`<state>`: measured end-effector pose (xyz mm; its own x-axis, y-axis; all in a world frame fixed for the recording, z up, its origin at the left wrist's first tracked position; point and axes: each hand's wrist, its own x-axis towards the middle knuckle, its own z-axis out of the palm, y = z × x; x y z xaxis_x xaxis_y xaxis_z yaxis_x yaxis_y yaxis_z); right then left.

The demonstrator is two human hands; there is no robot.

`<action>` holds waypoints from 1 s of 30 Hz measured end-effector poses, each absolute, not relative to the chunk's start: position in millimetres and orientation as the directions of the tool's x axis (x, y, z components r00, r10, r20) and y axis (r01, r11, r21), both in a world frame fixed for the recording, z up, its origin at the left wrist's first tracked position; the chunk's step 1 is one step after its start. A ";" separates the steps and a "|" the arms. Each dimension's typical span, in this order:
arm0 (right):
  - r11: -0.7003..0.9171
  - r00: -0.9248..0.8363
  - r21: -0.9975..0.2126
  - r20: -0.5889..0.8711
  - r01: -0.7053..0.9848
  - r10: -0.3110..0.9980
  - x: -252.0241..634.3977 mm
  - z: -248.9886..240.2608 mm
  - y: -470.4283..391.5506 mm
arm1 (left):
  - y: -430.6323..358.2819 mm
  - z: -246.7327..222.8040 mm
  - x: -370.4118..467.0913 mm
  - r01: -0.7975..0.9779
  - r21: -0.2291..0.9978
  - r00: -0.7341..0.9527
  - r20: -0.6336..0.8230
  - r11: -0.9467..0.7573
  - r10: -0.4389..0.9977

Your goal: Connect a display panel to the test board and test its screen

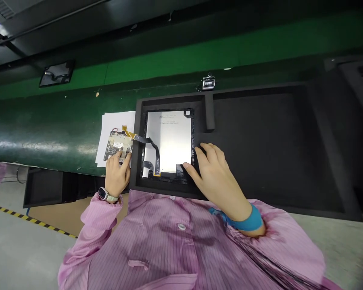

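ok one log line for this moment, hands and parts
left hand on circuit board | right hand on tablet panel lower right edge | panel in black foam tray | flex cable joins board, panel

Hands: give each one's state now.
Left hand: fingers pressing the circuit board, not gripping.
Right hand: open, fingertips on the tablet frame.

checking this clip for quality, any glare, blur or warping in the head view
Head view: glare whitens the tablet panel, and soft highlights streak the green belt. The wide lens bends the belt and the black foam tray into curves. The pink smock near the camera is smeared; the left hand and right hand stay fairly sharp.
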<state>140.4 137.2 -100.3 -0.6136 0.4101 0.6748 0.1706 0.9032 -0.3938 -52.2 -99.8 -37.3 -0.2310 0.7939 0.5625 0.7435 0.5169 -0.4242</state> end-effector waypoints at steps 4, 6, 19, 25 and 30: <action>0.915 -0.599 -0.350 0.695 0.200 0.397 139.0 -102.0 135.1 | -102.5 -27.2 -51.3 0.721 -0.444 -0.262 0.536 0.532 0.802; 0.909 -0.594 -0.344 0.690 0.233 0.413 136.4 -101.4 131.4 | -103.1 -18.6 -45.9 0.742 -0.414 -0.281 0.522 0.527 0.806; 0.756 -0.439 -0.591 0.622 0.281 0.649 107.7 -80.3 105.4 | -69.8 -36.8 14.3 0.856 -0.361 -0.229 0.378 0.370 0.897; 0.658 -0.487 -0.749 0.546 0.081 0.682 111.2 -78.4 114.1 | -74.7 -40.2 7.0 0.874 -0.303 -0.241 0.407 0.380 0.881; 0.621 -0.540 -0.782 0.504 0.045 0.674 111.7 -65.1 114.9 | -74.2 -43.4 5.4 0.881 -0.281 -0.240 0.426 0.380 0.873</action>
